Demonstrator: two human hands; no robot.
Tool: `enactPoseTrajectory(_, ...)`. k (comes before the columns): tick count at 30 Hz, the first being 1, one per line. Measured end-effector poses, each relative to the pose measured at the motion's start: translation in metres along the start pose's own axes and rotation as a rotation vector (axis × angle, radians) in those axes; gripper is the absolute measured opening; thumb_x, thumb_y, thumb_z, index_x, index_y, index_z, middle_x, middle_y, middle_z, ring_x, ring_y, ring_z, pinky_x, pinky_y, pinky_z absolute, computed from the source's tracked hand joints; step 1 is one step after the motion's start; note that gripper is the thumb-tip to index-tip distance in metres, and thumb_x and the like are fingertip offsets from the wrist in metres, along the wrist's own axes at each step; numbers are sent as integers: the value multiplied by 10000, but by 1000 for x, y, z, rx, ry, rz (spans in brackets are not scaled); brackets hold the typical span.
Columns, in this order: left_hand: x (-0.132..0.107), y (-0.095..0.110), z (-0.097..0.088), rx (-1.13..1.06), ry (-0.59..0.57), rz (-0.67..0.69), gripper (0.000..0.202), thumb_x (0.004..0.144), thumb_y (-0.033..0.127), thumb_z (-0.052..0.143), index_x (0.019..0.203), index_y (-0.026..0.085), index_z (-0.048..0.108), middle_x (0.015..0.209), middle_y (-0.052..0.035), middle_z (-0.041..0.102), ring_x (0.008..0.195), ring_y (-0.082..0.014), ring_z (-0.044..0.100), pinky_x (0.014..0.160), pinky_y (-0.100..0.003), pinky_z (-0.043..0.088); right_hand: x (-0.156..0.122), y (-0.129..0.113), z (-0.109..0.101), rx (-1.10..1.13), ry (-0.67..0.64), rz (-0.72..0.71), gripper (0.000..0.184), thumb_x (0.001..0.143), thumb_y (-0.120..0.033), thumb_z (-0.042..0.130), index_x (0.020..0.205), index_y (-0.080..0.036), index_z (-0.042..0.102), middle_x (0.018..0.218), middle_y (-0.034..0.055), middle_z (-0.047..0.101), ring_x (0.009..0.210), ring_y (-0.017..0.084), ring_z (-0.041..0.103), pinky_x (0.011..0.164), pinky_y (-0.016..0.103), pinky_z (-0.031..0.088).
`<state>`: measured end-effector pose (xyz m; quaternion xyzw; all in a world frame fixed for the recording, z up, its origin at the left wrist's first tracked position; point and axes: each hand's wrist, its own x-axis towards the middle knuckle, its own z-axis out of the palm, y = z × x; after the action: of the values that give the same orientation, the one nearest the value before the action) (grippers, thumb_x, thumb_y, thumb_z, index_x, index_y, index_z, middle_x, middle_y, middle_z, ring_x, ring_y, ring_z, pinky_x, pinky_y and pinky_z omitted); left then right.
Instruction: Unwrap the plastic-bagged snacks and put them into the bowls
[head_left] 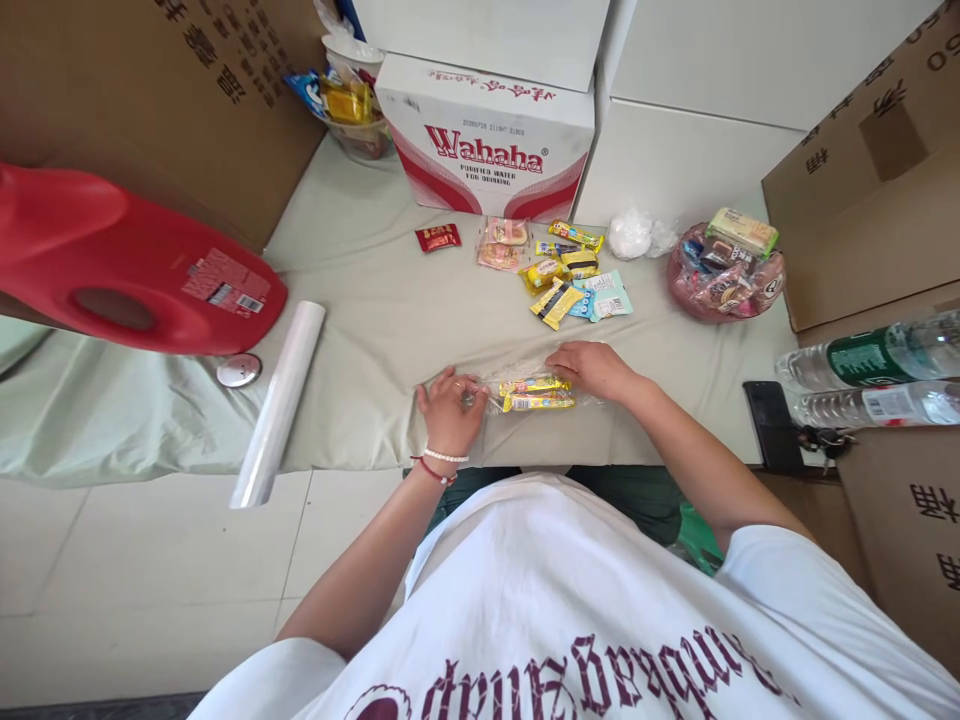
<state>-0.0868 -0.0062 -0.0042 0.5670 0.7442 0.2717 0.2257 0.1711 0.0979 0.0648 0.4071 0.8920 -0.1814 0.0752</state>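
Two yellow-wrapped snack bars (538, 402) lie side by side inside a see-through plastic bag (495, 408) near the table's front edge. At the bag's left end, my left hand (452, 408) pinches the plastic between thumb and forefinger, its other fingers spread. My right hand (592, 368) is closed at the bag's right end, its fingertips over the plastic beside the upper bar. Beyond the hands, several loose snacks lie on the cloth: yellow packets (556, 303), a pale green packet (609, 297), pink-wrapped biscuits (504, 245) and a red packet (438, 237).
A plastic roll (279, 405) and round tin (238, 370) lie left, near a red jug (142, 270). A Wahaha carton (491, 140) stands behind. On the right are a snack-filled bowl (686, 290), crumpled plastic (630, 233), a phone (771, 425), keys (829, 442) and bottles (817, 368).
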Motion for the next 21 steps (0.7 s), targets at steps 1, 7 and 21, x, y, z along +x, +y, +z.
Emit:
enactPoseTrajectory(1,2,1,2,-4,20,-3,155,911,396,601,830,267,630,1196,-50,783,1406,-316,552,1269,-648,168,1,4,0,8,6,-5,334,1071,-258,468,1280,-229,727,1203,78,734,1078,220,655,727,280,384)
enactPoseTrajectory(7,5,-3,11,-42,114,51,106,870,347,613,808,261,608,1124,-60,783,1348,-324,588,1254,-651,174,6,29,-1,86,56,32,307,1028,-267,529,1222,-186,753,1107,104,728,979,240,648,785,304,442)
enactPoseTrajectory(21,13,3,16,71,162,78,129,826,301,672,735,234,610,1259,-149,642,1394,-377,465,1160,-572,356,77,6,-16,130,36,-107,251,998,-219,569,1073,-116,785,1150,141,718,1033,230,605,907,318,432)
